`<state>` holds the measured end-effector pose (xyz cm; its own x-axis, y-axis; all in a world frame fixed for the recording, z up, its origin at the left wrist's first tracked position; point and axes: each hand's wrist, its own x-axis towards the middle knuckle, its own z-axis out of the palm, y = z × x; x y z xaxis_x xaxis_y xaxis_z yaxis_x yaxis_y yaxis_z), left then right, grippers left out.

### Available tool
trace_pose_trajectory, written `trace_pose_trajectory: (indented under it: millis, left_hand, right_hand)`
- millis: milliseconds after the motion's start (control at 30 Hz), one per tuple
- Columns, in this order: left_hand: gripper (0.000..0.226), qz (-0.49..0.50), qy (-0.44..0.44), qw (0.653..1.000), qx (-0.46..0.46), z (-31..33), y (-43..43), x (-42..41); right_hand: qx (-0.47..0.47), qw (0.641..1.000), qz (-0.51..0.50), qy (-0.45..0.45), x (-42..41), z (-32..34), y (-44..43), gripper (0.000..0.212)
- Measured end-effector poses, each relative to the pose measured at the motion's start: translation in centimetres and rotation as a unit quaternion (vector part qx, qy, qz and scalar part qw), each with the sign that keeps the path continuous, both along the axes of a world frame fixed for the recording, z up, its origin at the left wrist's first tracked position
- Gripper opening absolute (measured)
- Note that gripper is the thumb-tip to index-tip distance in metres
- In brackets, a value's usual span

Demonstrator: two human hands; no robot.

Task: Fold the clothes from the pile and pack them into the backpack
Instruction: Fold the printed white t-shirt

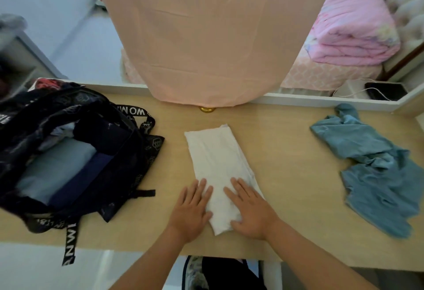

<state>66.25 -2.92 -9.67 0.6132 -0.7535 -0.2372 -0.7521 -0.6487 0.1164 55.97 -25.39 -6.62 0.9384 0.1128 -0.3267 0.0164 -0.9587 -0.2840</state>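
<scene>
A white garment (216,159), folded into a long narrow strip, lies in the middle of the wooden table (289,152). My left hand (191,209) presses flat on its near left edge. On the near right part of the strip my right hand (251,209) lies flat, fingers straight. A dark backpack (75,152) lies open at the left, with folded light grey and navy clothes inside. At the right, a crumpled blue garment (376,170) lies loose on the table.
A peach cloth (206,37) hangs over the table's far edge, with a gold knob (207,109) under its hem. A folded pink quilt (351,25) lies on a bed behind. At the far right corner sit a black device (385,91) and a cable.
</scene>
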Motion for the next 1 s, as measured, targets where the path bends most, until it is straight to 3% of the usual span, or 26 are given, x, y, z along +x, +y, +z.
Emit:
trace_pose_trajectory:
  millis: [100, 233, 333, 433, 500, 600, 767, 900, 1000]
  left_hand:
    - [0.07, -0.021, -0.021, 1.0, -0.008, 1.2, -0.2, -0.1]
    - [0.076, -0.086, 0.025, 0.994, -0.065, 1.4, -1.3, -2.0]
    - [0.094, -0.101, 0.083, 0.989, -0.07, 1.5, -1.5, -3.7]
    - [0.102, -0.08, 0.093, 0.986, -0.115, 2.2, -0.9, -3.8]
    - [0.089, -0.051, 0.123, 0.974, -0.182, 2.7, -0.3, -3.5]
    - [0.047, 0.048, 0.199, 0.935, -0.29, 3.6, 0.8, -2.6]
    - [0.016, 0.172, 0.259, 0.898, -0.311, 6.7, 0.7, 0.9]
    - [0.013, 0.234, 0.24, 0.901, -0.276, 7.6, -1.7, 3.0]
    - [0.024, 0.322, 0.223, 0.878, -0.275, 7.4, -3.1, 3.3]
  right_hand:
    - [-0.041, 0.997, 0.058, 0.026, -1.0, 0.8, -0.7, 0.101]
    - [-0.096, 0.994, 0.024, 0.044, -0.8, 1.7, -0.3, 0.084]
    - [-0.04, 0.998, -0.037, 0.03, -0.2, 2.0, 0.3, 0.065]
    - [0.053, 0.993, -0.086, -0.056, 0.2, 1.8, 0.4, 0.042]
    - [0.125, 0.985, -0.103, -0.066, 0.3, 2.7, 0.7, 0.034]
    - [0.169, 0.977, -0.111, -0.071, 0.5, 4.3, 0.9, 0.029]
    - [0.222, 0.949, -0.223, -0.032, 0.7, 5.7, 0.0, 0.012]
    - [0.239, 0.912, -0.333, -0.019, 2.7, 5.4, -0.6, 0.009]
    - [0.217, 0.901, -0.374, -0.029, 4.1, 4.2, -0.6, 0.013]
